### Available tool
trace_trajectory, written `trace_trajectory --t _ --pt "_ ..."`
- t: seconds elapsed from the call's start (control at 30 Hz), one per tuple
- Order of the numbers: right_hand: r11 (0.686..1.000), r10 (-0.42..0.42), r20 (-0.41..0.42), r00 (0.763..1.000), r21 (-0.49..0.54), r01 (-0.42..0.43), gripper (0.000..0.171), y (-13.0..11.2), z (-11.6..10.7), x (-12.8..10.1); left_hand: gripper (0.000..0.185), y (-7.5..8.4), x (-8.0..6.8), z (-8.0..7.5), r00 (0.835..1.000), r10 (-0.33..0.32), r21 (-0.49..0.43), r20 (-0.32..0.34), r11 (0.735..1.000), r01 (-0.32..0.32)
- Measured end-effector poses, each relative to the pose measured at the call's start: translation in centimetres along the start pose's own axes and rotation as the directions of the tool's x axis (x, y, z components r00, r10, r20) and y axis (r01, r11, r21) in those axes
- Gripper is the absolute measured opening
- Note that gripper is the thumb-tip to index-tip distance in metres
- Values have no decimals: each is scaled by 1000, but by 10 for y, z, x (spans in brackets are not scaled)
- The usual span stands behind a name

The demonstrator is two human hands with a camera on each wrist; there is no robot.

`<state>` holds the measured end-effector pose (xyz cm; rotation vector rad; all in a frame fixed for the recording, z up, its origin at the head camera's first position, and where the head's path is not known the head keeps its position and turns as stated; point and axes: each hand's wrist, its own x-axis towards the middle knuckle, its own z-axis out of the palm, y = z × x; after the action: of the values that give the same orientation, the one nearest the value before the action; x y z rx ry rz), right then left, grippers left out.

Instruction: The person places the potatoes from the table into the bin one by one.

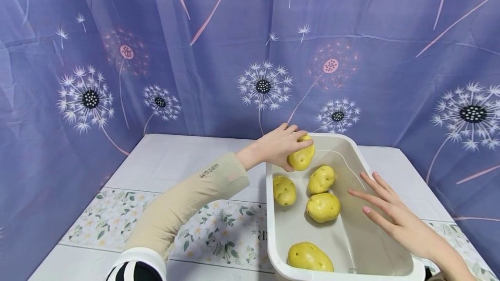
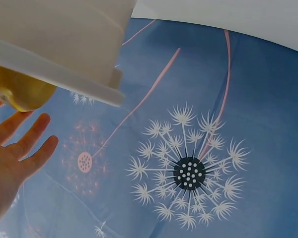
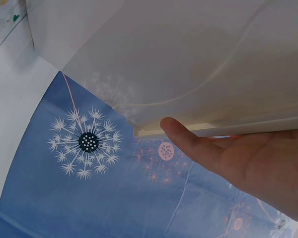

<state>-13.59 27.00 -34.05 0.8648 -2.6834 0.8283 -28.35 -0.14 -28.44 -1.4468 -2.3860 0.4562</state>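
Potato [image 1: 301, 157] gripped in left hand [image 1: 278, 146] at centre of head view, fingers curled over top and thumb under, held right above far left corner of white tub [image 1: 273, 229]. In left wrist view, same potato [image 2: 21, 91] at upper left edge, tucked under tub rim [image 2: 64, 74], fingers [image 2: 35, 134] below it spread and straightish. Right hand [image 1: 394, 216] at lower right of head view, fingers straight and fanned, holding nothing, hovering over tub's right wall; whether touching rim, cannot tell. In right wrist view, thumb [image 3: 188, 141] lying just under tub edge [image 3: 213, 130], palm open.

Four more potatoes inside tub: one [image 1: 284, 190] left of centre, one [image 1: 321, 179] just right of it, one [image 1: 323, 207] below those, one [image 1: 310, 256] at lower edge of frame. Tub resting on white table [image 1: 175, 159] with floral strip [image 1: 218, 224], dandelion curtain [image 1: 250, 55] behind.

Likely trouble: potato so near rim could clip edge and roll out onto table if let go off-centre. Smooth, rounded skin likely to slip from a shallow grip. Dropped from height, likely to knock neighbours or bounce. Light tub, unsteadied, could slide or tip under a sideways push.
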Motion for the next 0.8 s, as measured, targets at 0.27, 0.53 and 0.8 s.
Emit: trace_trajectory --t 0.27,0.53,0.8 --pt "1000 5 4 1000 -7 -5 42 0 0 -1 81 2 7 0 1000 9 0 30 1000 -9" --pt "1000 4 -4 1000 3 -4 42 0 0 1 81 3 10 2 999 2 4 53 1000 -2" --pt "1000 8 -1 1000 1 -8 41 0 0 0 81 4 13 4 999 8 14 49 1000 -8"
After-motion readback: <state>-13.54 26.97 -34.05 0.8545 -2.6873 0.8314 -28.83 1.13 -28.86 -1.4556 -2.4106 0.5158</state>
